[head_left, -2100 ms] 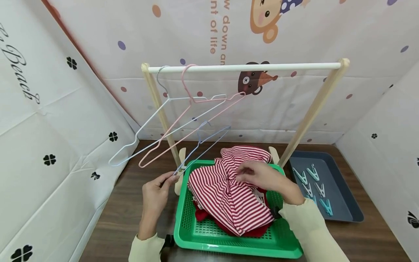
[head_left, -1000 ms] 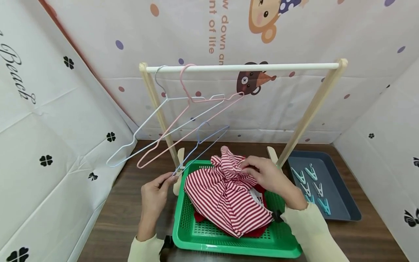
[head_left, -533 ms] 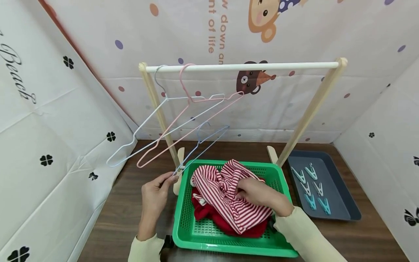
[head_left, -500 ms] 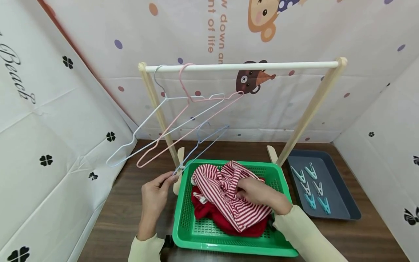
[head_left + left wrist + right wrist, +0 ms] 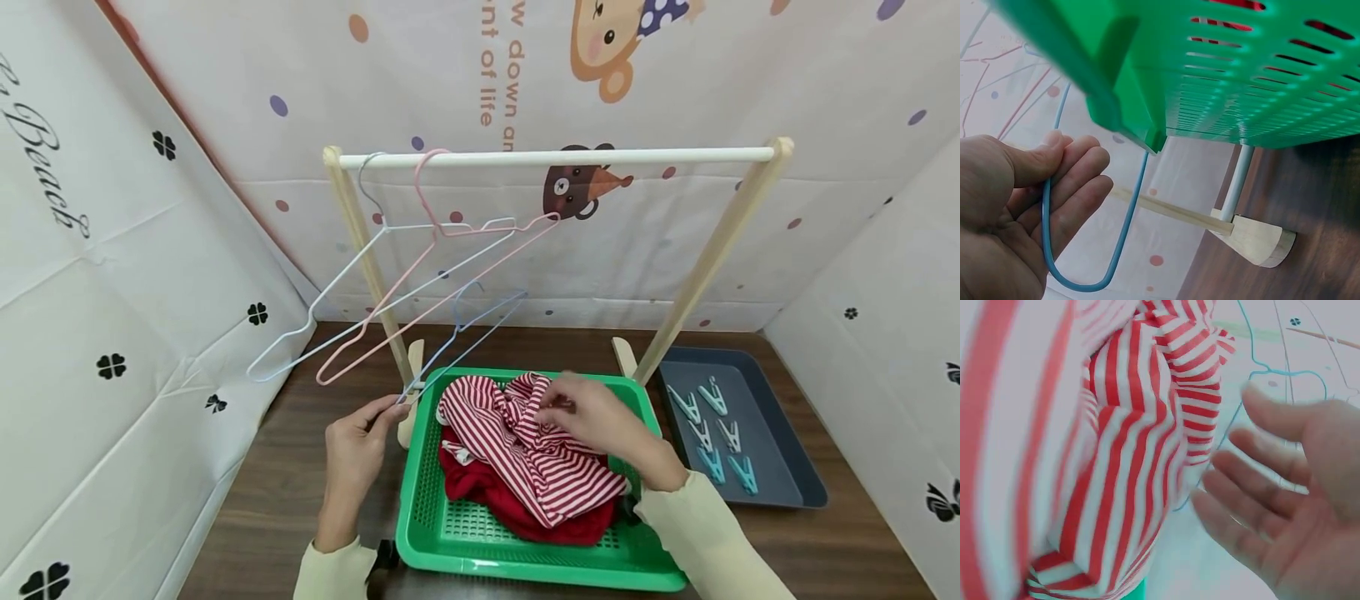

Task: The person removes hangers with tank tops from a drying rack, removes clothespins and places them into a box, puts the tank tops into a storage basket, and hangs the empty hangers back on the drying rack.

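My left hand (image 5: 358, 442) pinches the lower corner of a blue wire hanger (image 5: 438, 348) between thumb and fingers, left of the green basket. In the left wrist view the bent blue hanger end (image 5: 1082, 287) hangs past the palm. My right hand (image 5: 592, 417) hovers over a red-and-white striped garment (image 5: 517, 467) that lies crumpled in the basket. Seen from the right wrist, the relaxed right-hand fingers (image 5: 1235, 519) stand beside the striped cloth (image 5: 1129, 462) with nothing between them. Dark red cloth (image 5: 487, 492) shows under the striped garment.
The green basket (image 5: 540, 565) has perforated sides. Behind it stands a rack with a white rod (image 5: 555, 157) and wooden posts; a white hanger (image 5: 330, 287) and a pink hanger (image 5: 401, 285) hang at its left. A grey tray (image 5: 787, 450) with several clothespins sits right.
The right hand drew the spread striped garment into a bunched heap, uncovering more red cloth, then let go and rose slightly. The left hand and blue hanger stayed in place.
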Action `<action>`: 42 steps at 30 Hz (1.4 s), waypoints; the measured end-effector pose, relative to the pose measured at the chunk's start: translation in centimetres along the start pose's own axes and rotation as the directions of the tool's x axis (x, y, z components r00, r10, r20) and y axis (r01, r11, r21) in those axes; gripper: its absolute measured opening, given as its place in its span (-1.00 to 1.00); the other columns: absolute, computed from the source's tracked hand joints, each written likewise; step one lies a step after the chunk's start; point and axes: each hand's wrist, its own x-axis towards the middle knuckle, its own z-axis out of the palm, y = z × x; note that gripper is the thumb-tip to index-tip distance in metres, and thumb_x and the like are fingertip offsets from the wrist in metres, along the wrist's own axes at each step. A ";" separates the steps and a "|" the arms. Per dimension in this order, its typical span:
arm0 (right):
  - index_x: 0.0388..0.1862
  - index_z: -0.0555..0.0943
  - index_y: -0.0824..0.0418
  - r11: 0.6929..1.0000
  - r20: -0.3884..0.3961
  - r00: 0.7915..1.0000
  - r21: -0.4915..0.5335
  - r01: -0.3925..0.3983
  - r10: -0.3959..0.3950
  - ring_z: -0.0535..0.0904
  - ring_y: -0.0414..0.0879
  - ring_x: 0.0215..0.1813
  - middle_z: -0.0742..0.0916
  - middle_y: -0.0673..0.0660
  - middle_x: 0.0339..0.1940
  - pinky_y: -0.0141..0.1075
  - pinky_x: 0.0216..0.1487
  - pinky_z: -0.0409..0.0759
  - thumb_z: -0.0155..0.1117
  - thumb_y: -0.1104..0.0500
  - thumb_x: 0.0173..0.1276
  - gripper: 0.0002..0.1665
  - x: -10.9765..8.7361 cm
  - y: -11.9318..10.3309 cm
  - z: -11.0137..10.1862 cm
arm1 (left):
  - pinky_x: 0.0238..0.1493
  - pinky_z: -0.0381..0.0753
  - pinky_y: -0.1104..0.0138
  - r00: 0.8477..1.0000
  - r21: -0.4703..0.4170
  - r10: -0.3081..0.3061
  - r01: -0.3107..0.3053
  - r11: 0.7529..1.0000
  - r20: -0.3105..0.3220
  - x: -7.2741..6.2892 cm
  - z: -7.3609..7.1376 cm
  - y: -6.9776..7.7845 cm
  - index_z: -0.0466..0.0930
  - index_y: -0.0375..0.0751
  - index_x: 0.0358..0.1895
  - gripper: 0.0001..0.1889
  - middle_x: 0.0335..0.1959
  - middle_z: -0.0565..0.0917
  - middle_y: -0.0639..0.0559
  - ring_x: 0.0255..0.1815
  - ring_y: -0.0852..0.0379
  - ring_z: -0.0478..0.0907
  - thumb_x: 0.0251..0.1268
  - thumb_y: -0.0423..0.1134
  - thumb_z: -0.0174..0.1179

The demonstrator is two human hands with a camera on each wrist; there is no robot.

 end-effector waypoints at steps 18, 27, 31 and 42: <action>0.32 0.66 0.23 0.998 0.143 0.990 -0.065 0.021 -0.012 0.58 0.16 0.37 0.71 0.17 0.26 0.14 0.38 0.54 0.27 0.18 0.64 -0.64 0.9 0.1 2.7 | -0.21 0.70 0.54 1.000 -0.039 0.028 -0.028 0.999 0.004 0.2 0.0 0.3 0.83 -0.45 -0.12 -0.86 -0.29 0.84 -0.15 -0.25 0.05 0.82 0.30 -0.59 0.41; 0.24 0.67 0.29 0.996 0.190 0.980 -0.059 0.062 -0.050 0.66 0.09 0.23 0.74 0.17 0.15 0.06 0.27 0.63 0.20 0.27 0.64 -0.71 0.8 1.2 4.1 | -0.17 0.66 0.59 0.999 -0.018 0.032 -0.032 0.999 0.015 0.0 0.2 0.4 0.83 -0.45 -0.12 -0.86 -0.29 0.84 -0.12 -0.27 0.12 0.82 0.30 -0.58 0.41; 0.24 0.67 0.28 0.997 0.197 0.980 -0.052 0.050 -0.039 0.66 0.08 0.22 0.74 0.16 0.14 0.05 0.25 0.64 0.20 0.26 0.65 -0.71 0.8 1.1 4.1 | -0.17 0.65 0.60 0.999 -0.007 0.037 -0.037 0.999 0.011 -0.1 0.2 0.4 0.84 -0.44 -0.12 -0.87 -0.29 0.85 -0.11 -0.27 0.15 0.82 0.31 -0.57 0.41; 0.27 0.68 0.26 0.998 0.168 0.986 -0.055 0.021 -0.011 0.64 0.11 0.28 0.73 0.17 0.20 0.08 0.32 0.60 0.23 0.24 0.64 -0.68 0.5 0.7 3.6 | -0.18 0.70 0.53 0.999 -0.076 0.045 -0.047 0.996 -0.023 -0.1 0.0 0.5 0.84 -0.42 -0.11 -0.86 -0.28 0.84 -0.13 -0.24 0.04 0.82 0.33 -0.57 0.40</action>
